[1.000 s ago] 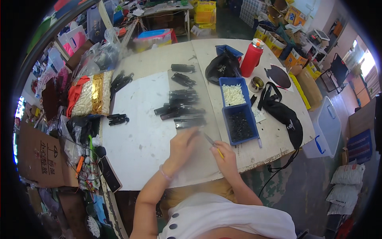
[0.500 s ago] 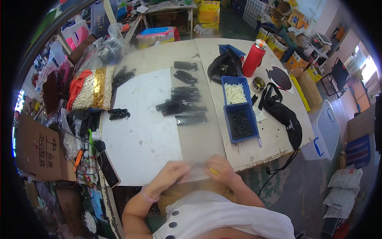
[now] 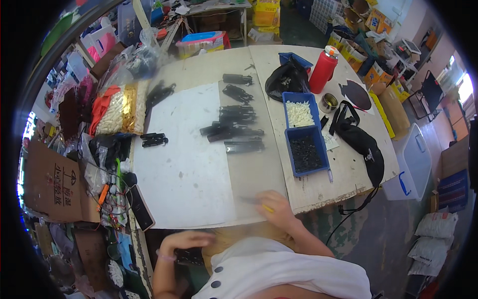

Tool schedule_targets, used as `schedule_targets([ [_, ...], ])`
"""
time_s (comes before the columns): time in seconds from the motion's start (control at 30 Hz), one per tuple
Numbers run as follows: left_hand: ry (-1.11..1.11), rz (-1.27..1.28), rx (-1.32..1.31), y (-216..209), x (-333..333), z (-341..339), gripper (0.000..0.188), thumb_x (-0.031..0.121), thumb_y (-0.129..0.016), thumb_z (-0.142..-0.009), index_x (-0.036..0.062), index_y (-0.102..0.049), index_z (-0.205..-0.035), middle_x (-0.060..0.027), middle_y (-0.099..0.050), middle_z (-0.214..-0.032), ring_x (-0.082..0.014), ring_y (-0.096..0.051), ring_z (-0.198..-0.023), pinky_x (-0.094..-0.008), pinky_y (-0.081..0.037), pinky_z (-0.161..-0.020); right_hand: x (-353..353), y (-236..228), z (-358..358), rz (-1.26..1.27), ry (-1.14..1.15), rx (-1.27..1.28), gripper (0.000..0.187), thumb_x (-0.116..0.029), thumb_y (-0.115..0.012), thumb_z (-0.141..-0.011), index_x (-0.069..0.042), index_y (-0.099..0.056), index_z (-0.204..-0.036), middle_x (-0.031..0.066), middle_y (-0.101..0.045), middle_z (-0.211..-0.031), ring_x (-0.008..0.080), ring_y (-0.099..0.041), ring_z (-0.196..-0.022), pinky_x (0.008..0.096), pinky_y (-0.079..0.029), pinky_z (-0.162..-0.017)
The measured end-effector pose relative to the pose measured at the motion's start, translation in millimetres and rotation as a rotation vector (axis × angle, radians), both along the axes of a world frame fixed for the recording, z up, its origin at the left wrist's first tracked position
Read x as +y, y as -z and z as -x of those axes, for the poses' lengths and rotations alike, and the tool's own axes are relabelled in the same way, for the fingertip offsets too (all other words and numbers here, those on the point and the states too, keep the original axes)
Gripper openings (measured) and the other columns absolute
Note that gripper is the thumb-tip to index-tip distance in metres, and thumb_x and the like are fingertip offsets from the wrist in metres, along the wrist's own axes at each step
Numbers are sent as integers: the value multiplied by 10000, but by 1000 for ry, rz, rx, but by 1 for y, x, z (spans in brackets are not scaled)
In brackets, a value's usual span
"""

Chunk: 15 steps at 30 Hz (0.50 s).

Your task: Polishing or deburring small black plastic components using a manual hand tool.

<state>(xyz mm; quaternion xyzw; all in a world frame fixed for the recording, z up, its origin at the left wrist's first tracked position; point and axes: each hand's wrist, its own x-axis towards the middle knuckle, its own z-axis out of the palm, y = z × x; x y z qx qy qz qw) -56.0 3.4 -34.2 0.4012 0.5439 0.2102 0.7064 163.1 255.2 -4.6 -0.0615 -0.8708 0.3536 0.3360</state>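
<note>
My right hand [image 3: 278,210] is closed over the table's near edge. In it is a slim yellow piece [image 3: 268,209], its kind unclear, and a blurred dark flat strip [image 3: 247,200] sticks out leftward past the fingers. My left hand [image 3: 188,240] is off the table edge to the lower left, fingers stretched and smeared at the tips, with nothing visible in it. Just below it, dark pieces [image 3: 189,257] show under the table edge, partly hidden. Several black folded parts [image 3: 238,114] lie in a column on the table, and a smaller black pair [image 3: 154,140] lies at left.
At right stand a blue bin of white pieces [image 3: 299,114], a blue bin of black pieces [image 3: 305,152], a red bottle [image 3: 323,70], a metal cup [image 3: 327,102] and a black pouch [image 3: 362,142]. A phone [image 3: 141,209] and a bag of white pieces [image 3: 119,110] lie left.
My left hand has come away from the right hand and moved down and left, off the table. My right hand stays near the edge with the yellow piece. The view has shifted slightly.
</note>
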Motion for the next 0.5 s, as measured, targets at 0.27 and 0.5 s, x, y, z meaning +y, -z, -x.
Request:
schedule_targets([
  [0.27, -268, -1176, 1038, -13, 242, -20, 267, 145, -552, -813, 27, -564, -1052, -124, -580, -1042, -285, -543, -961, -379, -430, -838, -16, -1, -14, 225, 138, -45, 93, -47, -645, -720, 36, -612, -744, 124, -614, -870, 260, -581, -797, 314, -461, -701],
  [0.5, -87, -991, 1488, 15, 261, -39, 189, 182, -565, -741, 59, -556, -885, -100, -532, -888, -258, -498, -938, -380, -389, -811, -3, 9, -28, 332, 369, -41, 107, -71, -626, -768, 35, -616, -761, 153, -610, -880, 263, -587, -819, 309, -454, -733],
])
